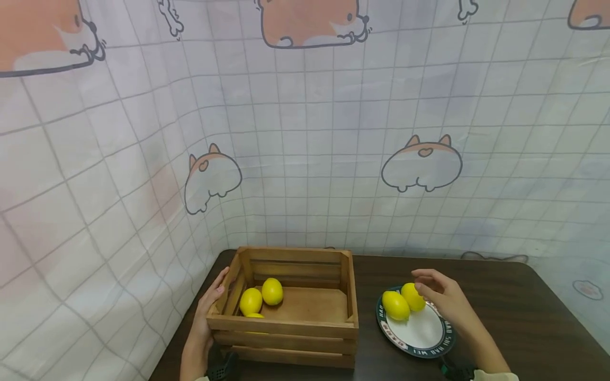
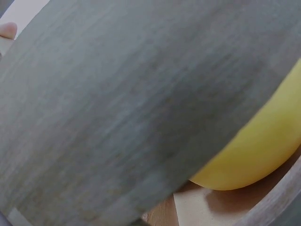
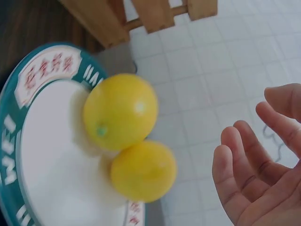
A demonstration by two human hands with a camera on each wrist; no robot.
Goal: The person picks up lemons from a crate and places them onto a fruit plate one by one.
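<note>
Above the right edge of a plate, my right hand hovers with its fingers loosely bent and holds nothing. Two yellow lemons lie together on that plate, a nearer lemon and a farther lemon. In the right wrist view a gap separates the fingers from both lemons. My left hand grips the left side of a slatted wooden crate at its rim. Inside the crate, lemons sit at the left, one partly hidden by the front slat. A slat fills most of the left wrist view.
Both crate and plate stand on a dark brown table, the plate to the crate's right. A white gridded curtain with cartoon dogs hangs behind the table and along its left side. A thin cord shows at the back edge.
</note>
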